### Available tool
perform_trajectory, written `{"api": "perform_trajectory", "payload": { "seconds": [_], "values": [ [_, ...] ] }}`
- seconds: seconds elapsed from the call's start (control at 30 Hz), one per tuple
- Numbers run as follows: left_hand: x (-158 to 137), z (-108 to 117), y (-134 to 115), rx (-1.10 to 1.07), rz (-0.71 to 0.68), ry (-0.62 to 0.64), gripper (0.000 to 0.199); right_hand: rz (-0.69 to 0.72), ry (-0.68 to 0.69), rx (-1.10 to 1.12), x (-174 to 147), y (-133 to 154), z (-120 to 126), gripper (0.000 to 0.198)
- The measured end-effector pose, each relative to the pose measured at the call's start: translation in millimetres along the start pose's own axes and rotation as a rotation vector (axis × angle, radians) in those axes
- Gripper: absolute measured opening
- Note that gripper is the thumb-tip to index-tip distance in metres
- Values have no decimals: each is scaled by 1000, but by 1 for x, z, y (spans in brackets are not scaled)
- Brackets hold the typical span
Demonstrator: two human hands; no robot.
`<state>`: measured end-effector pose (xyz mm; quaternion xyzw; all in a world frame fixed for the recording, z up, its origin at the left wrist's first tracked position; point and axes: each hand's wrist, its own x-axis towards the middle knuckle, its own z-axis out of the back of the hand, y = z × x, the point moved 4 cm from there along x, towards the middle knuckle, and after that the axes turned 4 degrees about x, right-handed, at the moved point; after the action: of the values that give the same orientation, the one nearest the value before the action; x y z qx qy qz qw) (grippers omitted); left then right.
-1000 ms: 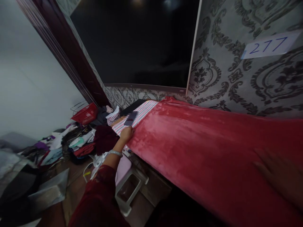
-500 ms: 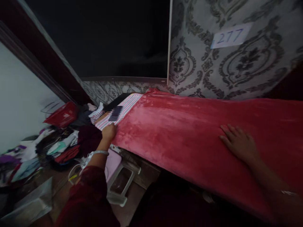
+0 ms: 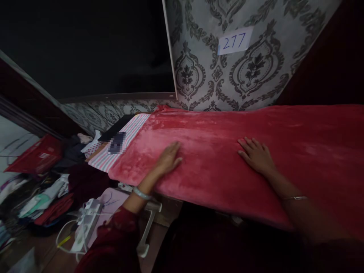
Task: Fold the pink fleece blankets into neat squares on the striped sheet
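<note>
A red plush blanket [image 3: 210,163] lies spread over a long table top, its front edge hanging at the side nearest me. My left hand [image 3: 168,158] rests on it left of the middle, open, with the fingers stretched out and the thumb apart. Flat on the same blanket farther right is my right hand [image 3: 256,155], also open with fingers spread. Neither hand grips anything. Beyond the blanket's left end shows a striped cloth [image 3: 129,138], with a dark, pixelated object [image 3: 117,143] on it.
A large dark screen [image 3: 99,49] stands behind the table, beside patterned wallpaper with a paper marked 277 [image 3: 235,40]. On the left floor are piled clothes [image 3: 48,204], a red basket [image 3: 40,153], a pink-topped stool [image 3: 109,203] and a white power strip [image 3: 87,223] with cables.
My left hand has left the blanket's front left corner, where it was closed, and now lies open on top, farther right. The view has swung right; the right hand stays flat.
</note>
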<state>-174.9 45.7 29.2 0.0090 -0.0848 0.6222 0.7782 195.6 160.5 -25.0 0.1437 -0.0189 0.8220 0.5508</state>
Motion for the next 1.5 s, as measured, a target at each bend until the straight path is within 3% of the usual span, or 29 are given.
{"api": "perform_trajectory", "payload": {
  "seconds": [0.1,0.2,0.53,0.7,0.83,0.93,1.07,1.17,1.23,1.37,1.5],
  "values": [
    [33,-22,-47,-70,-136,89,77,2,-10,-11,0,1,1,60],
    [45,-32,-64,-68,-134,108,78,2,-17,-12,0,1,0,58],
    [35,-34,-54,-107,-71,-73,46,10,-41,32,1,1,0,59],
    [37,-28,-52,-138,-70,-101,51,2,-14,43,2,1,-3,57],
    [62,-19,-49,-113,-74,-82,51,-30,8,132,22,-5,8,51],
    [96,-20,-51,-56,-98,1,61,-47,-63,154,44,-4,19,54],
    [136,-35,-45,13,-139,95,70,43,-53,98,58,8,0,57],
    [152,-44,-21,9,-148,171,67,101,-28,82,55,8,-27,61],
    [156,-43,9,19,-83,188,64,116,-51,90,53,4,-39,65],
    [152,-22,102,101,257,208,61,128,-50,118,52,-5,-48,68],
    [135,0,187,165,500,197,62,143,-58,136,51,-11,-54,68]
  ]
}}
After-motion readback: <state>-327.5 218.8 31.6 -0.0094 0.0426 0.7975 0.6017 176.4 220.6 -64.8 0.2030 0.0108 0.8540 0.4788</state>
